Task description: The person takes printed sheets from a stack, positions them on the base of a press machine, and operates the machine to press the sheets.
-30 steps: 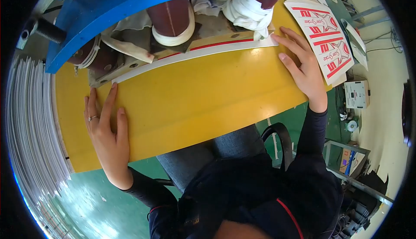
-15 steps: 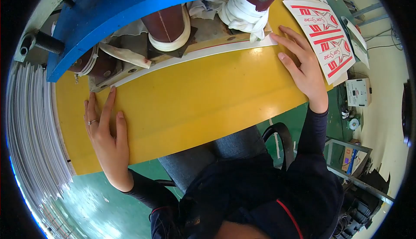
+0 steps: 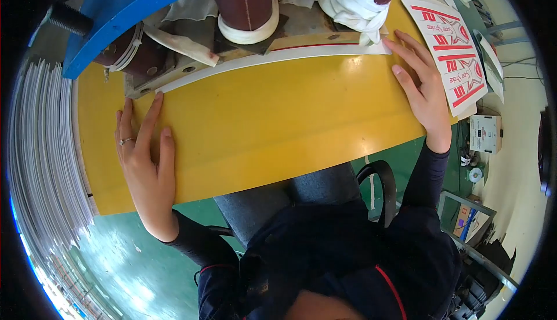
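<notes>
A white strip (image 3: 278, 59), seemingly the front edge of a sheet, shows along the base of the press, with a thin red line on it. How far it reaches under the press is hidden. My left hand (image 3: 145, 166) lies on the yellow tabletop (image 3: 272, 123) with fingers spread, its index fingertip at the strip's left end. At the opposite end, my right hand (image 3: 428, 91) rests with fingers apart, its index fingertip touching the strip near its corner. Neither hand grips anything.
A blue press frame (image 3: 174, 15) arches over maroon posts (image 3: 243, 1), one wrapped in white cloth (image 3: 354, 9). Sheets printed in red (image 3: 455, 59) lie at the right. A tall stack of white sheets (image 3: 46, 146) stands left of the table. A chair armrest (image 3: 383, 186) is beside my lap.
The view has shifted, so the press, strip and table sit higher and slightly right in the picture. Both hands keep their places at the strip's ends, fingers still spread.
</notes>
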Motion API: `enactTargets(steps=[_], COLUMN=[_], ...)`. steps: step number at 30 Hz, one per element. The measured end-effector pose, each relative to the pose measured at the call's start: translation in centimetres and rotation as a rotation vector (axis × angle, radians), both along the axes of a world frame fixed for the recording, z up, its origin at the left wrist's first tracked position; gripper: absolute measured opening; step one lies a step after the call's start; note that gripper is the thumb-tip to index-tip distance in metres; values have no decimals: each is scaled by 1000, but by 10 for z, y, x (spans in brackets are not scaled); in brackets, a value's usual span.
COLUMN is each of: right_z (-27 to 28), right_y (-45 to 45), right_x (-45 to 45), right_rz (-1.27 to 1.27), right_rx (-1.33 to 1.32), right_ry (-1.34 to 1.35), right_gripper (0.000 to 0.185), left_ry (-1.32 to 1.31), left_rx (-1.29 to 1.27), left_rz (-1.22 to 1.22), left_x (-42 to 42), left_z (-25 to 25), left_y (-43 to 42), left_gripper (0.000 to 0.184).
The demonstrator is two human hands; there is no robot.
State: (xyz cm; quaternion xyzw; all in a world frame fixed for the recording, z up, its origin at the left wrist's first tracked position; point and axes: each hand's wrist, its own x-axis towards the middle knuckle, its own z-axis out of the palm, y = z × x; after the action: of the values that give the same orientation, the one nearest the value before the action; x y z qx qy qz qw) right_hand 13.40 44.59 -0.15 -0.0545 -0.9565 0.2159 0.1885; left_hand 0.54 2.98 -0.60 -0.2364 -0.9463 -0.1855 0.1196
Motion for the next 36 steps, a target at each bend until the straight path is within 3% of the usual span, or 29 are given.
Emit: enactTargets(steps=[36], right_z=[-2], right_y=[3], right_x=[1], right_rz=[13], right_rx=[6], right_ry=[5], right_gripper=[41], left_ry=[5], left_rx=[-6], left_rz=[-2], left_x=[-2], left_z=[-2], left_y=[-1], left_gripper=[44])
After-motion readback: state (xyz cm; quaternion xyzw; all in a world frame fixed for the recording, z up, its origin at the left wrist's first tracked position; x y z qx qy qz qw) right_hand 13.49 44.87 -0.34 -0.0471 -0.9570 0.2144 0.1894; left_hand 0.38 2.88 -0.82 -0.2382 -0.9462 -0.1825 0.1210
